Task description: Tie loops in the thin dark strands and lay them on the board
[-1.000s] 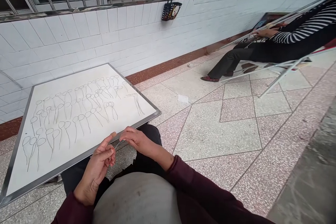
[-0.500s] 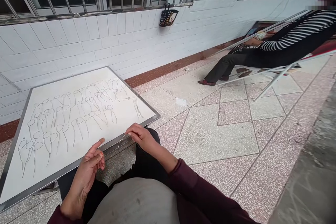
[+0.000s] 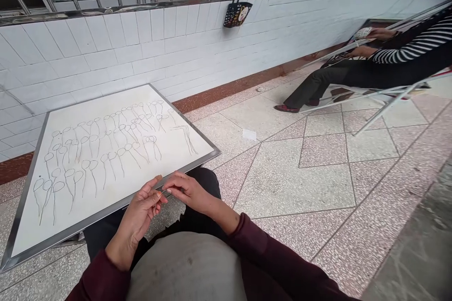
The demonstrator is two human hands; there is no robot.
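My left hand (image 3: 143, 207) is closed in a pinch on a thin, pale wire (image 3: 154, 207), a short end of which shows below the thumb. Fingertips of my right hand (image 3: 187, 190) meet the left ones and pinch the same wire; the part between the fingers is mostly hidden. Both hands are over my lap, at the near edge of a white board (image 3: 116, 202) with a metal rim. Several looped wires (image 3: 59, 187) with long tails lie in rows on the board. A few unlooped, bent wires (image 3: 189, 138) rest near its right corner.
Beyond the board stands a white tiled wall (image 3: 123, 51) with barred windows and a small dotted bag (image 3: 237, 14). To the right, a person in striped sleeves (image 3: 406, 54) sits in a reclining chair. A white paper piece (image 3: 249, 135) lies on the tiled floor.
My left hand has moved right and up to my right hand, closing on the wire that hung from the right fingers. The seated person's hand has risen. The view has shifted slightly.
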